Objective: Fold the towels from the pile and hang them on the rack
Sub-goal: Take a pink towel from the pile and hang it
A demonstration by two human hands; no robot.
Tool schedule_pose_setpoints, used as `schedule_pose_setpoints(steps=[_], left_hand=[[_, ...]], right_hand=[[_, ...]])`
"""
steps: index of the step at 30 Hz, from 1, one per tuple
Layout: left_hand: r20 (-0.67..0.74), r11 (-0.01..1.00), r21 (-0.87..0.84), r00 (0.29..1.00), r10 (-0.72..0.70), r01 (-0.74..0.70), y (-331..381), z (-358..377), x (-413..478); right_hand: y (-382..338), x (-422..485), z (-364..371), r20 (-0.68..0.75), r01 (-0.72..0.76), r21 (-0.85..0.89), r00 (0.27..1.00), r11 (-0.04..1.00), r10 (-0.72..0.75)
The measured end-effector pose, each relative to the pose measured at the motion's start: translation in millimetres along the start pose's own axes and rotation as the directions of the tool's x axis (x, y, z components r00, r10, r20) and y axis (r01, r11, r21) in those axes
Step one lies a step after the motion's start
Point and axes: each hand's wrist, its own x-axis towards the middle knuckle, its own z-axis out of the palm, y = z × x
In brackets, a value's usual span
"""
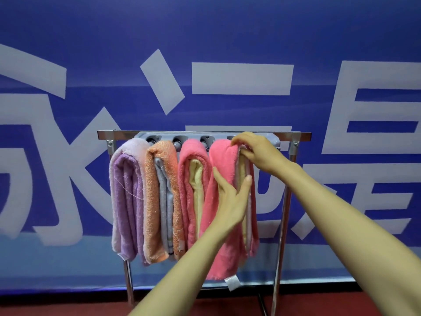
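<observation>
the last pink towel [224, 201] hangs over the top bar of the rack [123, 134], at its right end, just beside a second pink towel [189, 179], with an orange towel [157, 190] and a lilac towel [127, 190] further left; the pile is out of view. the right hand [257, 151] has its fingers [241, 139] curled over the fold at the bar, pinching the inner layers. the left hand [230, 197] lies flat on the towel's front face, fingers straight and grasping nothing. this looks like squaring up a towel already hung. to do it well, hold the fold firm at the top and stroke downward with the flat palm so the layers line up. keep the pale inner layer tucked in, and avoid dragging the neighbouring towel sideways.
</observation>
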Motion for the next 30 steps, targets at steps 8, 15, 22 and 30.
schedule_pose_setpoints(steps=[8, 15, 22, 30], left_hand=[[-0.02, 0.996, -0.092, 1.0, -0.007, 0.006, -13.9, 11.8, 28.9], [0.113, 0.987, 0.149, 0.993, 0.04, -0.056, -45.6, -2.5, 19.8], [0.094, 0.984, 0.178, 0.995, 0.012, -0.029, -61.4, -14.7, 6.8], [0.158, 0.987, 0.157, 0.985, -0.063, 0.038, -53.3, -14.1, 38.5]], right_hand=[[3.3, 4.5, -7.0, 0.016, 0.038, -0.089, 0.999, 0.995, -0.037], [8.1, 0.1, -2.1, 0.026, 0.057, -0.077, 0.998, 0.995, -0.055], [7.5, -5.1, 9.9, -0.057, 0.001, 0.043, 0.998, 0.999, 0.002], [-1.5, -2.5, 5.7, -0.037, -0.09, 0.153, 0.995, 0.984, 0.096]])
